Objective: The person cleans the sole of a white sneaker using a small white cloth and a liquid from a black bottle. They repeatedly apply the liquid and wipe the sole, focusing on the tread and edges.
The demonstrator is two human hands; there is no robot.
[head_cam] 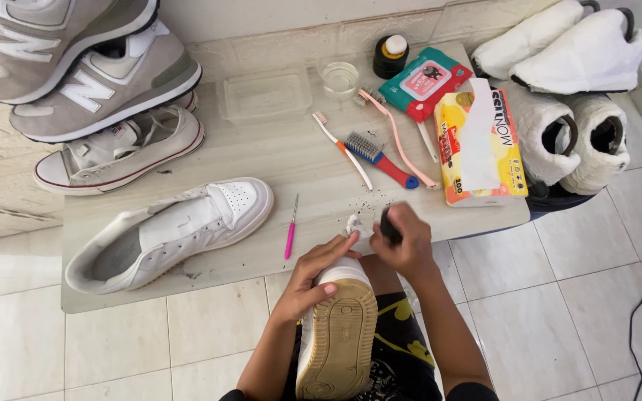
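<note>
Nearest us, a white sneaker [336,334] rests on our lap with its tan sole turned up and its toe pointing at the counter [276,160]. Our left hand [313,278] is wrapped around the toe end, fingers closed on it. Our right hand [404,241] is clamped on a small dark brush [389,225] just past the toe, beside a crumpled white tissue [354,225] at the counter's edge.

Further on lie a pink-handled pick [290,232] and the matching white sneaker [169,232] on its side (dark specks dot the counter near our hands). Beyond those are a white toothbrush [342,148], a blue-and-red brush [380,158], a pink toothbrush [399,137] and a yellow tissue pack [478,145]. Farthest back sit a clear plastic tray [265,94], a glass of water [339,78], a wet-wipes packet [425,80], a dark jar [391,56], and grey sneakers [83,67] stacked on a white canvas shoe [120,152].
</note>
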